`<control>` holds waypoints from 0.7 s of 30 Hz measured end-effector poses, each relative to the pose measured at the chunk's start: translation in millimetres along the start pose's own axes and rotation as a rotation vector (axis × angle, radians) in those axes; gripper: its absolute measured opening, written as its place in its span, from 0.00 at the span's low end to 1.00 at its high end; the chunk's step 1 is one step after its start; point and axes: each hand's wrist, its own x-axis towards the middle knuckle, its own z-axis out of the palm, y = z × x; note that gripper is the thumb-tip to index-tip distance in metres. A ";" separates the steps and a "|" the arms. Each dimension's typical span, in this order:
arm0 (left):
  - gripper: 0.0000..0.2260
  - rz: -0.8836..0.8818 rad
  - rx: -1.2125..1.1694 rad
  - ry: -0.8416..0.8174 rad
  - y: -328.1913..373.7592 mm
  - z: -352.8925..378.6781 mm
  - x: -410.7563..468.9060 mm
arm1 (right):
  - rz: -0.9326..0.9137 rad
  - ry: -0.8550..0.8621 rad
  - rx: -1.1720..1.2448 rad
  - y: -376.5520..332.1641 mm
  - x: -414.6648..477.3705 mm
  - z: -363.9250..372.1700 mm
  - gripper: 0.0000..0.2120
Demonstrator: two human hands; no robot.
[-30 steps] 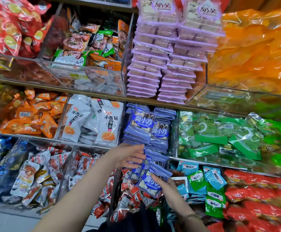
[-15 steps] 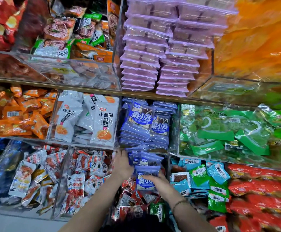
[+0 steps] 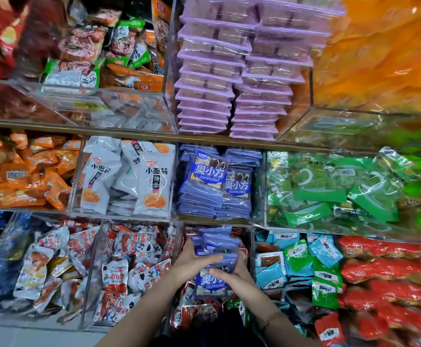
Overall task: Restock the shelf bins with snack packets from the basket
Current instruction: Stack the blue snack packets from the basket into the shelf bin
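The held stack of packets is periwinkle blue with white lettering, matching the blue packets in the middle bin. Beside those lie white packets with black characters and orange patches, and translucent green packets. Above stand lilac trays and orange bags.

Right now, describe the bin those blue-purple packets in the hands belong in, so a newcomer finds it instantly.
Find the tall stacks of lilac plastic trays on the upper shelf. Directly beneath them sits the clear bin of flat blue-purple snack packets, between white pouches and green bags. Only it matches the bundle both hands hold.
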 end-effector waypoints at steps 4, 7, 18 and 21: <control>0.25 0.191 -0.054 0.030 1.0 4.8 -3.8 | -0.138 0.041 -0.057 -9.5 2.8 -12.3 0.60; 0.25 0.334 -0.113 0.051 8.4 3.8 -3.2 | -0.267 0.063 -0.118 -22.7 5.8 -21.1 0.64; 0.61 0.548 0.544 -0.071 -40.8 -5.6 34.7 | -0.538 0.195 -0.462 6.1 25.3 -23.9 0.46; 0.60 0.479 0.568 -0.055 -34.2 -0.4 36.1 | -0.448 0.103 -0.462 6.2 30.3 -27.3 0.55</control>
